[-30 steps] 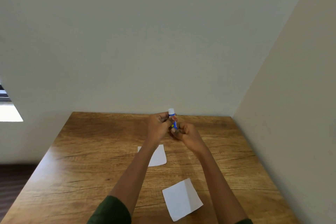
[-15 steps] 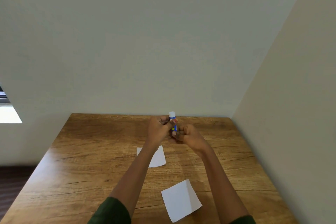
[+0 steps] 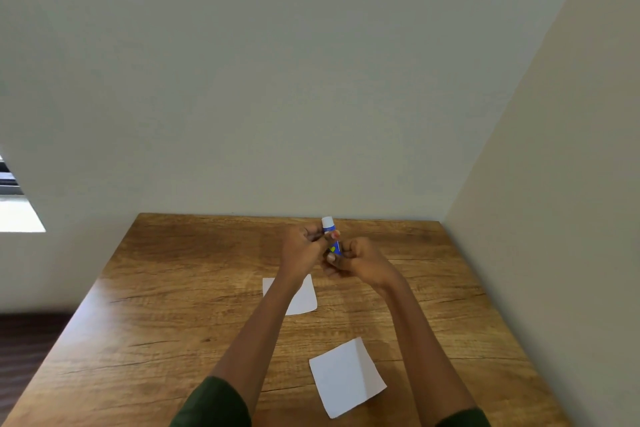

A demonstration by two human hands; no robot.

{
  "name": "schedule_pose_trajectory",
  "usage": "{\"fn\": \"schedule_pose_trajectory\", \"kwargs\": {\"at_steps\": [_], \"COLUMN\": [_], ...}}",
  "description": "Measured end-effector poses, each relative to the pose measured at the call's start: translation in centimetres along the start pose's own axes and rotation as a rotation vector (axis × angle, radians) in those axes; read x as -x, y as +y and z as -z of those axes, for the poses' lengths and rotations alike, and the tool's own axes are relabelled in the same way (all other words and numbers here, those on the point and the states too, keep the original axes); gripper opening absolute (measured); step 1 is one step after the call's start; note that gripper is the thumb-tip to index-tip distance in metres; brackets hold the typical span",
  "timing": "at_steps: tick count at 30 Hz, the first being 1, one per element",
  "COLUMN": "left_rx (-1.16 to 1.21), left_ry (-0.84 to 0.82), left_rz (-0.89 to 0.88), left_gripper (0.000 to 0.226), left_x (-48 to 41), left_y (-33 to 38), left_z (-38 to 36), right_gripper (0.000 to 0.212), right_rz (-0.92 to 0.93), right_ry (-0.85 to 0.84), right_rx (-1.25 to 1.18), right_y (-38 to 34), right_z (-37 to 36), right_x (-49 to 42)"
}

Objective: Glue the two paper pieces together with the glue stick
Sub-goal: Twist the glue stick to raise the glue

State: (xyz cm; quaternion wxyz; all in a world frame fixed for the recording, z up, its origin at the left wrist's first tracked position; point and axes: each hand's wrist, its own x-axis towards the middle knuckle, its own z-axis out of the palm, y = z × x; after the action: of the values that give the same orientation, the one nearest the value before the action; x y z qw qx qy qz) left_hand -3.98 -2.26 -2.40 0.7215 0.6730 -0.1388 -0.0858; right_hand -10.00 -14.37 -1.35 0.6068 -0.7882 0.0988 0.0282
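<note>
Wooden table (image 3: 173, 288) sits tight in a wall corner and is your whole workspace. Two white paper pieces lie flat on it, well apart: the nearer paper (image 3: 346, 378) is creased down its middle, the farther paper (image 3: 304, 298) partly hidden by your left forearm. Both lie loose, likely so either can take glue. Your left hand (image 3: 301, 250) and right hand (image 3: 356, 258) meet above the table's far half, both curled round the glue stick (image 3: 333, 246), upright and clear of the wood. Right grips the lower barrel, left pinches near the top — reads as a twist-or-pull hold on the white cap (image 3: 327, 221), which looks seated. No glue laid yet, I judge.
</note>
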Motion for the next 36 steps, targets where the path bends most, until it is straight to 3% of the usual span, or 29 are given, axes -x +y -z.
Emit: {"fn": "schedule_pose_trajectory", "kwargs": {"at_steps": [3, 8, 11, 14, 17, 19, 23, 26, 30, 36], "left_rx": [-0.029, 0.032, 0.019, 0.000, -0.002, 0.008, 0.037, 0.050, 0.065, 0.044], "left_ry": [0.005, 0.076, 0.079, 0.067, 0.029, 0.020, 0.039, 0.060, 0.049, 0.015], "left_rz": [-0.014, 0.061, 0.054, 0.043, 0.028, 0.022, 0.042, 0.063, 0.048, 0.007], "left_gripper": [0.010, 0.009, 0.011, 0.017, 0.018, 0.019, 0.008, 0.004, 0.007, 0.013], "left_x": [0.1, -0.6, -1.0, -1.2, -1.1, -1.0, -1.1, -1.4, -1.5, -1.5], "left_y": [-0.4, 0.3, 0.5, 0.6, 0.7, 0.6, 0.8, 1.2, 1.5, 1.6], "left_z": [-0.1, -0.3, -0.2, -0.2, -0.2, -0.1, 0.1, 0.3, 0.2, 0.5], "right_gripper": [0.025, 0.045, 0.030, 0.019, 0.006, 0.009, 0.018, 0.037, 0.029, 0.019], "right_rz": [-0.013, 0.040, 0.097, 0.121, 0.116, 0.116, 0.126, 0.111, 0.129, 0.132], "right_ry": [-0.024, 0.343, 0.440, 0.385, 0.195, 0.083, 0.118, 0.241, 0.385, 0.074], "right_rx": [0.029, 0.104, 0.056, 0.040, 0.036, -0.020, -0.008, 0.052, -0.054, -0.239], "right_y": [0.2, 0.5, 0.7, 0.7, 0.8, 0.9, 0.8, 0.9, 0.7, 0.8], "right_z": [0.4, -1.2, -1.5, -1.2, -0.5, 0.0, -0.4, -1.4, -1.7, -0.7], "right_x": [0.1, 0.0, -0.4, -0.7, -0.7, -0.5, -0.6, -0.9, -1.4, -0.8]}}
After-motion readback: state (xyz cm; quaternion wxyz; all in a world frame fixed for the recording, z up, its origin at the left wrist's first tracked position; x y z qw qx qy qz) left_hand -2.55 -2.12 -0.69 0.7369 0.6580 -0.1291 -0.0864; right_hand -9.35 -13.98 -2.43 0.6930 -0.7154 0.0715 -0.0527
